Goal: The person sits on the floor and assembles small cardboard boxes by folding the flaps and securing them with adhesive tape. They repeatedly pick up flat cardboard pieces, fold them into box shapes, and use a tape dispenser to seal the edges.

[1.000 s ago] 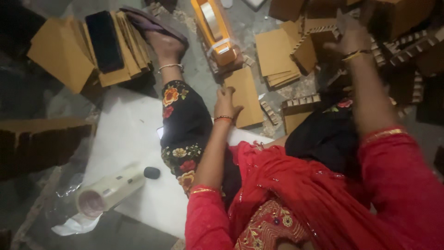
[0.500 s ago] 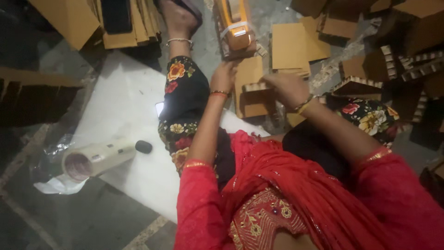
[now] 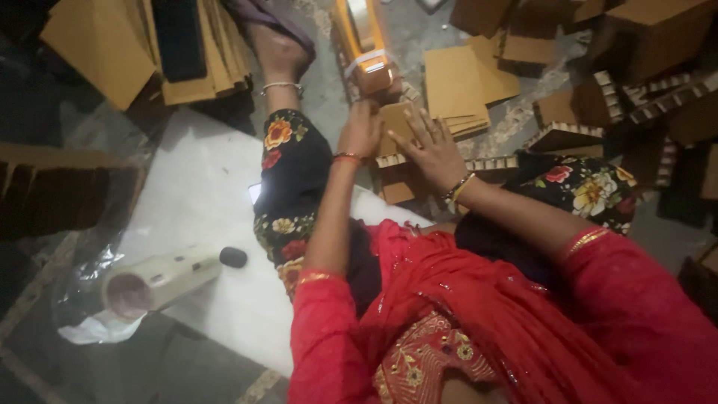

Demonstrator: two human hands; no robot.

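Flat brown corrugated cardboard piece [image 3: 394, 123] on the floor between the knees, left hand [image 3: 361, 131] curled over its left edge, right hand [image 3: 431, 146] spread open, pressing flat on it, orange tape dispenser [image 3: 364, 41] just beyond

Plain tan-brown: small cardboard box [image 3: 394, 127], edged below with a strip checked brown and cream. Orange with a white band: tape dispenser [image 3: 364, 41], just above the box. Same tan: flat cardboard sheets [image 3: 458, 90], right of the box, and a stack [image 3: 112, 45] far left of it. Black, strewn with red, orange and yellow flowers: trouser legs [image 3: 292, 179], lower left of the box. Bright red, gold-trimmed at the cuffs: sleeves [image 3: 329, 337] below the box. Red and gold: bangles on left wrist [image 3: 346, 158]. White: floor sheet [image 3: 194, 217], left of the box. Cream, dull pink at its end: roll [image 3: 153, 280] on that sheet.
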